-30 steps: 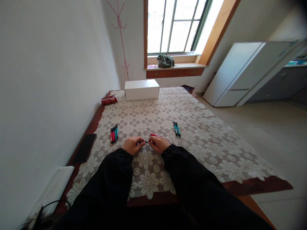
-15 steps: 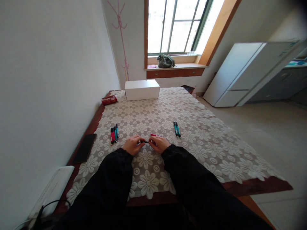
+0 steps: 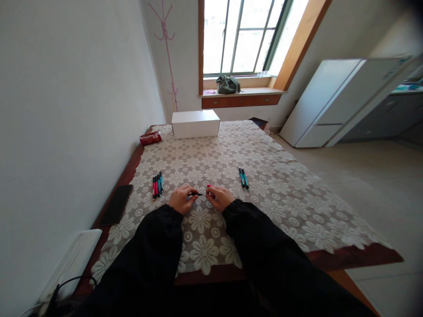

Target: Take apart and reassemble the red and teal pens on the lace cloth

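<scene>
Bare lace cloth (image 3: 264, 207) lies open to the right, past the two teal pens (image 3: 243, 177). On the left, a row of pens (image 3: 157, 185) and a dark phone (image 3: 116, 204) crowd the wall side; a white box (image 3: 195, 123) blocks the far end.

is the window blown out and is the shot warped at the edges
Head view: the window is overexposed to white, no detail outside; wide-angle distortion bends the wall and fridge outward; corners darken; the pen between the left hand and right hand is too small for detail.
</scene>
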A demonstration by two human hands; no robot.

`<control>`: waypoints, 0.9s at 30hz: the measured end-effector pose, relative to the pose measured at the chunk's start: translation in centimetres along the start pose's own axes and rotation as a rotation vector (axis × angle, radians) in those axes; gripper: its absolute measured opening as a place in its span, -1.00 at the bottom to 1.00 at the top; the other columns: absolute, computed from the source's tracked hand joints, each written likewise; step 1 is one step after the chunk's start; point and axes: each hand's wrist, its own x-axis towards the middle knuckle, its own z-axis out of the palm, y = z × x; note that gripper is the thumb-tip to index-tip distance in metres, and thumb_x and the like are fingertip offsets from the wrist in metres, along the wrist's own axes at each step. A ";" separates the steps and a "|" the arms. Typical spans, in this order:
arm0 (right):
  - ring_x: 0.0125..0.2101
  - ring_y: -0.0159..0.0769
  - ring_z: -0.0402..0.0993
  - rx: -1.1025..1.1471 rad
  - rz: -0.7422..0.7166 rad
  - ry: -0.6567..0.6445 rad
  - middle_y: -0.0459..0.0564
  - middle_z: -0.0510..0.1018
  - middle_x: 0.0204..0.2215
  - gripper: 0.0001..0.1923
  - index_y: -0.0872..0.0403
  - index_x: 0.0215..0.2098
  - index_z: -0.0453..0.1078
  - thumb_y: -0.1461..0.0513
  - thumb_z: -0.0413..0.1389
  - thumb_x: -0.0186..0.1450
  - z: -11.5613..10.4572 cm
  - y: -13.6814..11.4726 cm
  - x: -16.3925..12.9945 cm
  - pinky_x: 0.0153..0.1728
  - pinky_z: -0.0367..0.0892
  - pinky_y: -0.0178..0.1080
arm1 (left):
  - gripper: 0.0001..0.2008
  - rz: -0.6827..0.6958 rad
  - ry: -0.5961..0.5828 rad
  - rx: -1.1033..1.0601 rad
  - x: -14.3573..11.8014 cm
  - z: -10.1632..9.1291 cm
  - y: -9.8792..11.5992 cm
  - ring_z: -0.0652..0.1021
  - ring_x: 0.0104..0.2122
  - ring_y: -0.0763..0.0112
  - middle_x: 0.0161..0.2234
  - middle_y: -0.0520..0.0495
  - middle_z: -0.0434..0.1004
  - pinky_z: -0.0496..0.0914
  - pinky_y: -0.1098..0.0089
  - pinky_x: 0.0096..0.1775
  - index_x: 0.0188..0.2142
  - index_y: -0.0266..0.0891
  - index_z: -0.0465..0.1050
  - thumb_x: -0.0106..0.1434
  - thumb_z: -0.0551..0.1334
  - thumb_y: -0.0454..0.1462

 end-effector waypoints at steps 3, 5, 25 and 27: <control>-0.41 -0.37 0.38 -0.005 0.004 0.008 -0.08 0.51 -0.39 -0.88 0.02 -0.25 0.41 0.20 0.05 0.33 0.1 0.1 0.0 -0.32 0.19 -0.34 | -0.83 -0.002 0.001 0.000 0.0 0.1 0.0 0.52 -0.24 0.35 -0.26 -0.07 0.53 0.39 0.35 -0.18 -0.18 -0.15 0.53 0.27 0.22 -0.21; -0.41 -0.37 0.38 -0.012 0.012 0.008 -0.08 0.51 -0.39 -0.88 0.03 -0.25 0.41 0.19 0.05 0.32 0.1 0.1 0.1 -0.33 0.19 -0.33 | -0.83 -0.003 0.005 0.002 0.0 0.1 -0.1 0.52 -0.23 0.34 -0.25 -0.07 0.54 0.39 0.35 -0.17 -0.17 -0.15 0.53 0.28 0.21 -0.21; -0.40 -0.37 0.40 -0.043 0.111 -0.096 -0.09 0.51 -0.40 -0.76 0.03 -0.19 0.40 0.06 0.02 0.38 -0.1 -0.2 0.2 -0.36 0.14 -0.33 | -0.83 -0.073 0.016 0.023 0.0 -0.1 0.0 0.53 -0.21 0.33 -0.21 -0.06 0.57 0.38 0.34 -0.17 -0.19 -0.16 0.53 0.26 0.22 -0.21; -0.39 -0.35 0.41 -0.067 0.114 -0.089 -0.08 0.52 -0.40 -0.75 0.03 -0.22 0.40 0.06 0.00 0.39 0.0 -0.1 0.2 -0.36 0.13 -0.32 | -0.83 -0.073 0.018 0.023 0.0 -0.1 0.0 0.53 -0.21 0.32 -0.21 -0.06 0.57 0.38 0.34 -0.17 -0.19 -0.16 0.53 0.26 0.22 -0.22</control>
